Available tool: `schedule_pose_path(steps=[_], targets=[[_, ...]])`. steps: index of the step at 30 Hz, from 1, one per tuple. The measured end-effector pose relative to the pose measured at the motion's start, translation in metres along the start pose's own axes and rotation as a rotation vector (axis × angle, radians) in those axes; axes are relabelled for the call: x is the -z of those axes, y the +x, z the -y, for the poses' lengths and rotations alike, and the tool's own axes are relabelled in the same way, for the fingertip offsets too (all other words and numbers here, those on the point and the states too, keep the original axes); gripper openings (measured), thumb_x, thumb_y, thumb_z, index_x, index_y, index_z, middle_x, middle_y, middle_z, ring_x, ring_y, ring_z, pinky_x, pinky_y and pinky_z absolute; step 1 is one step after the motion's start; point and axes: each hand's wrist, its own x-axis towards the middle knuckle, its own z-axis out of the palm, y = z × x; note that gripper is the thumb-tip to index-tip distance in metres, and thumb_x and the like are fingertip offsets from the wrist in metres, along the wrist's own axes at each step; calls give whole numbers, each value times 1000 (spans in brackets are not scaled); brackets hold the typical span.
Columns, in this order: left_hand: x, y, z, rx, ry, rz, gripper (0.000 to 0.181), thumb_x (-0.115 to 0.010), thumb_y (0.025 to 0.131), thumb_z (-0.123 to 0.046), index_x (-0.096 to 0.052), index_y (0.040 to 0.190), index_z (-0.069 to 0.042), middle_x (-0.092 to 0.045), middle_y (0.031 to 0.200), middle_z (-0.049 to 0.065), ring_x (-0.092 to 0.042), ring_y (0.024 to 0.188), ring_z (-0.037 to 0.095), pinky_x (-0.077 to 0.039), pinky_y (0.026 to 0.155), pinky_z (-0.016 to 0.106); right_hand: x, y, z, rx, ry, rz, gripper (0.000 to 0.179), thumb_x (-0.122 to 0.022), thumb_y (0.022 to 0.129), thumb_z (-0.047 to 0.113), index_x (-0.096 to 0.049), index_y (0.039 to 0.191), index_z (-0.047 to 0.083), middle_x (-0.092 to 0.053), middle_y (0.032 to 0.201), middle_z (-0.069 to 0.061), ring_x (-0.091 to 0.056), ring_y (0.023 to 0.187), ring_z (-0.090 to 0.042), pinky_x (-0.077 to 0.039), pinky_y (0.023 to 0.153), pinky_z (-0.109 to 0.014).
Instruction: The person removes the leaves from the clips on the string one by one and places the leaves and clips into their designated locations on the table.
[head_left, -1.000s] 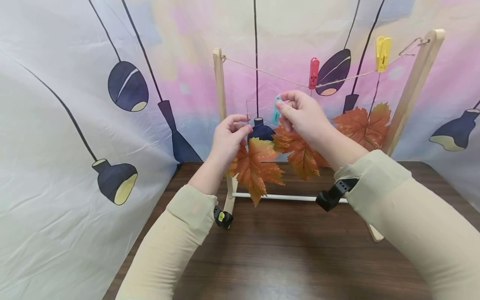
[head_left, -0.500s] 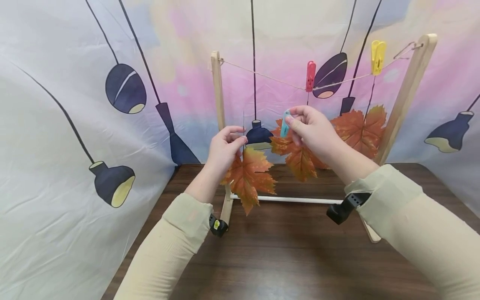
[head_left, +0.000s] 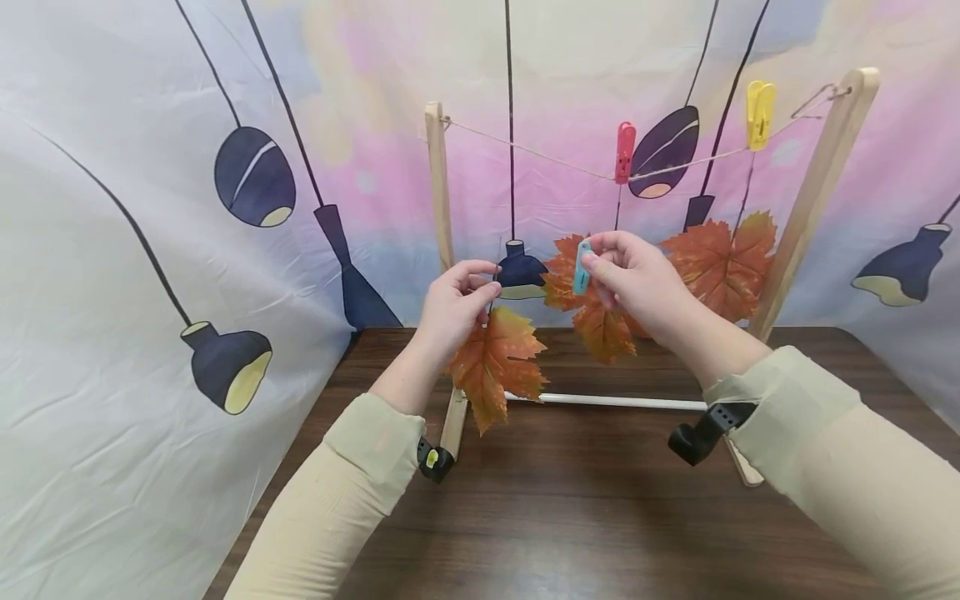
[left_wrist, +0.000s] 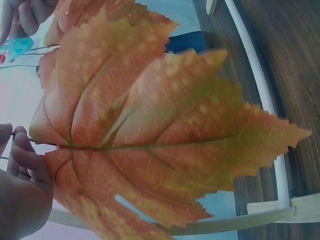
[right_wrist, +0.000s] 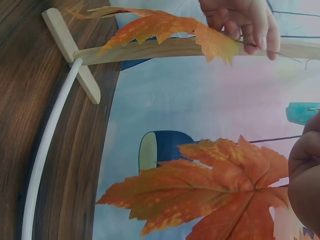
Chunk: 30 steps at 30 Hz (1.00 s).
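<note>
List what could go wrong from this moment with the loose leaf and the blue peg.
1. The left hand pinches the loose leaf only by its thin stem, so it may slip or twist.
2. The right hand holds the blue peg right against a hanging leaf; a nudge could tug that leaf from the red peg.
3. The string sags, so clipping on may swing everything.

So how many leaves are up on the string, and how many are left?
Two leaves look hung: one under the red peg, one under the yellow peg. In hand: the left hand pinches the stem of an orange leaf, and the right hand holds a blue peg. Left to do: that leaf is not on the string yet.
</note>
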Motion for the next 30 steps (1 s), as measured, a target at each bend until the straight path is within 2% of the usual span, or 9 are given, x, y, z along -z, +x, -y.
schedule_pose_path(steps=[7,14,22,26,30], targets=[[-1,-3,2,-14,-2,4,22,-60,91,-6,-64,112,-6,-63,83,6,-44,49,14,-42,50,26,3,-4,-2,18,25,15,40,-49,98,27,-43,127,1,-51,79,-12,-46,57,-17,-38,50,-29],[3,-7,8,0,27,28,22,-59,92,-6,-64,113,-7,-62,83,6,-42,50,15,-40,50,27,1,-11,-9,-2,22,25,38,-52,97,28,-45,124,3,-49,73,-8,-45,56,-18,-40,50,-32],[11,-13,17,20,96,44,24,-62,90,-9,-63,114,-7,-56,77,7,-44,54,20,-42,49,30,0,-17,-22,-53,-58,41,41,-57,94,32,-48,125,7,-50,73,-9,-47,57,-21,-42,52,-36],[14,-18,24,37,153,61,25,-62,91,-12,-63,116,-10,-56,77,6,-46,55,21,-42,48,31,0,-22,-26,-78,-79,54,44,-59,92,35,-48,126,8,-50,76,-11,-48,59,-20,-40,50,-34],[18,-25,33,59,185,69,25,-62,91,-13,-64,116,-12,-56,76,6,-45,54,20,-41,48,31,3,-27,-30,-88,-54,47,43,-60,92,30,-47,125,6,-49,78,-10,-47,58,-20,-41,50,-33]])
